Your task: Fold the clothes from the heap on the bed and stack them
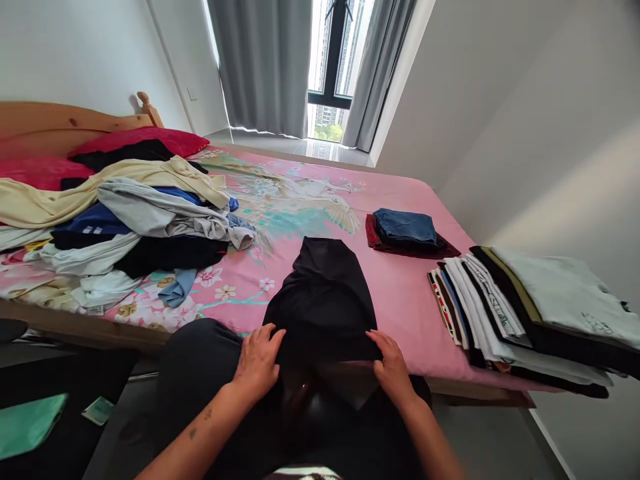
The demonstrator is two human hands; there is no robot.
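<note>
Head view looks down over a bed (400, 293) covered with a pink floral sheet, seen from its near edge. A black garment (323, 300) lies on the sheet right in front of the person, its far end narrowed toward the middle of the bed and its near end hanging over the edge onto the person's lap. The left hand (257, 360) rests flat on the garment's near left edge, fingers spread and pointing toward the fabric, pinching nothing that shows. The right hand (393, 363) lies on the near right edge, fingers extended and close together, pressing the cloth down; whether the thumb grips a fold underneath cannot be told.

On the left part of the bed sits a loose heap of unfolded clothes (125, 227) in cream, grey, blue, black and white, with a red pillow (150, 140) behind it against the wooden headboard (60, 120). On the right, a folded blue piece (405, 227) lies on a dark red one, well apart from the black garment. Nearer the right edge, a fanned stack of folded shirts (520, 307) overlaps in layers. Grey curtains (265, 60) frame a window (335, 53) beyond the bed.
</note>
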